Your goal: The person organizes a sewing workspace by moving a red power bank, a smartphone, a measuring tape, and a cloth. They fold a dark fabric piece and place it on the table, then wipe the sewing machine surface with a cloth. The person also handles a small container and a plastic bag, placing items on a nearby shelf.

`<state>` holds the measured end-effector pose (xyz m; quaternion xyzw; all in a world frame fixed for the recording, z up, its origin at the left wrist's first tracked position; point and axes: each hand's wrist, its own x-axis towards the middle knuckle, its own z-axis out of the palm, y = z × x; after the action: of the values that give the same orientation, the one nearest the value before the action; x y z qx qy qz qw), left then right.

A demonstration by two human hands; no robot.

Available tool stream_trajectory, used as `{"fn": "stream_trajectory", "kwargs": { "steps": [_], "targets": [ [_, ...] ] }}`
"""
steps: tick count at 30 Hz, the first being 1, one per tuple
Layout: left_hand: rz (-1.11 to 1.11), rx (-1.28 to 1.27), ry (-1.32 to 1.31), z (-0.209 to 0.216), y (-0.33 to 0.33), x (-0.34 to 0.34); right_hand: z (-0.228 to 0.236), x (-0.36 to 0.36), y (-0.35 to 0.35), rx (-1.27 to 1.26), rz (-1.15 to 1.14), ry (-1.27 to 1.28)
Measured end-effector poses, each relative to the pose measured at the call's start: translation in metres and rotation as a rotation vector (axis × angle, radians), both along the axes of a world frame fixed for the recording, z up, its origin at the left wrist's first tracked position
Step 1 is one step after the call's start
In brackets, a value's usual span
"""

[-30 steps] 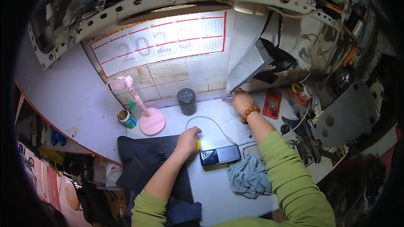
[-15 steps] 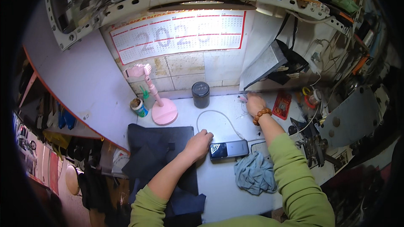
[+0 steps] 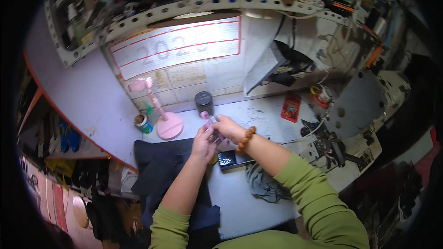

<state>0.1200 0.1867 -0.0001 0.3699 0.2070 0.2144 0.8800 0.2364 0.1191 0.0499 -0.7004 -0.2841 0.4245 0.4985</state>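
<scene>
Object [image 3: 210, 122] between fingers [image 3: 202, 134], pink tip [image 3: 204, 115] beyond them

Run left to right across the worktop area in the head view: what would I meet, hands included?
Small open can → pink stand's round base → left hand → right hand → red card → grey panel.

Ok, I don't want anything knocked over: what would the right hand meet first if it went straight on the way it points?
Past the pink item in its grip, the right hand would probably meet the dark lidded jar first, though depth is unclear.
</scene>
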Motion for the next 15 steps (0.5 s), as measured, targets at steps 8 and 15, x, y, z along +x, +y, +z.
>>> {"fn": "stream_trajectory", "kwargs": {
  "steps": [8,15],
  "targets": [
    [0.104,-0.245,0.187,-0.007,0.003,-0.004,-0.029,0.026,0.000,0.054,-0.089,-0.878],
    [-0.136,0.109,0.226,0.023,-0.028,-0.043,-0.051,0.158,-0.092,-0.751,-0.722,-0.821]
  ]
}}
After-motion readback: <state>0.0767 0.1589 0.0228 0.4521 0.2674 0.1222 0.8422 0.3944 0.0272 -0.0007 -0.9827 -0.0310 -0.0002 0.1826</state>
